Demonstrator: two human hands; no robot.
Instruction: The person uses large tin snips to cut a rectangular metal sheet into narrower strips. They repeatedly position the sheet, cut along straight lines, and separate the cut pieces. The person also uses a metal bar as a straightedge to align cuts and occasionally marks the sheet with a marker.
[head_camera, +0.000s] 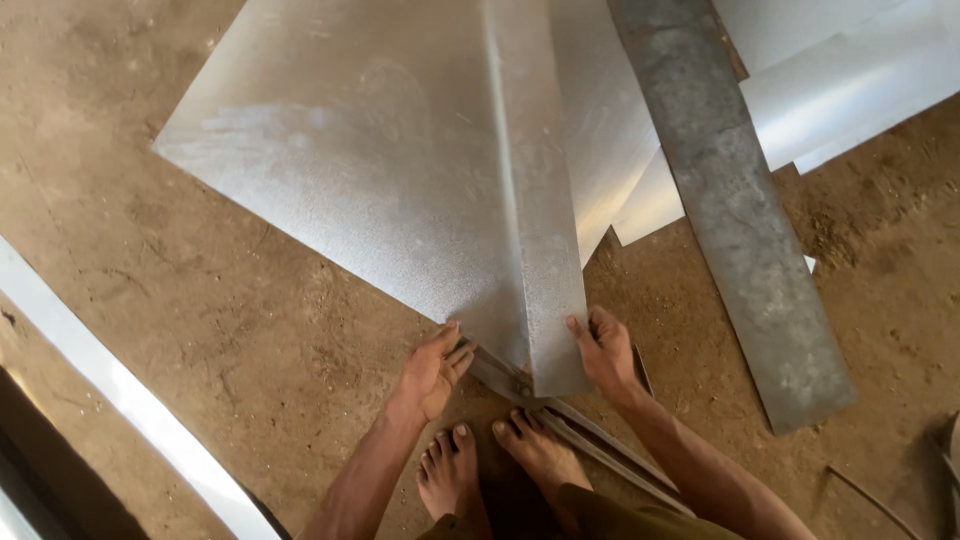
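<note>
Earthen floor (200, 300) (metal sheet (380, 170) atop).

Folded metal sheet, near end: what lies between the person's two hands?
In the head view, the left hand and right hand flank the folded metal sheet; its raised flap and a thin metal bar lie between them.

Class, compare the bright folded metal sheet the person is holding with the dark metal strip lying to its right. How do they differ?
The folded sheet is wide, pale and shiny; the dark strip is narrow, dull grey and blotchy. The sheet has a raised crease along it, while the strip lies flat. The left hand and right hand touch the sheet's near end; nothing touches the strip. Both are metal and rest on the dirt floor.
</note>
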